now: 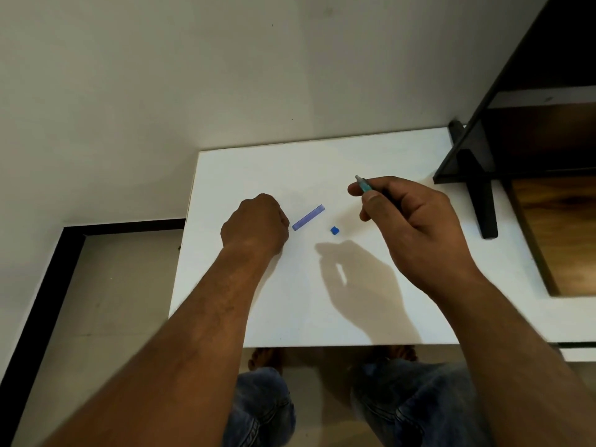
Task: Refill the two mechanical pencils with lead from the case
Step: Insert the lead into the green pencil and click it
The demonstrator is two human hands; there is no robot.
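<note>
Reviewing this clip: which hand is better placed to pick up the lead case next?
Left. The left hand rests on the table right beside the purple lead case, fingers curled. The right hand already grips a pencil.

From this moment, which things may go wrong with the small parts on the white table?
1. The small blue cap lies loose on the white table between the hands; a sweep of the right hand might knock it off.
2. The long blue lead case lies beside the closed left hand; a bump could roll it.
3. The teal mechanical pencil is held only at the fingertips, so it may slip.
</note>
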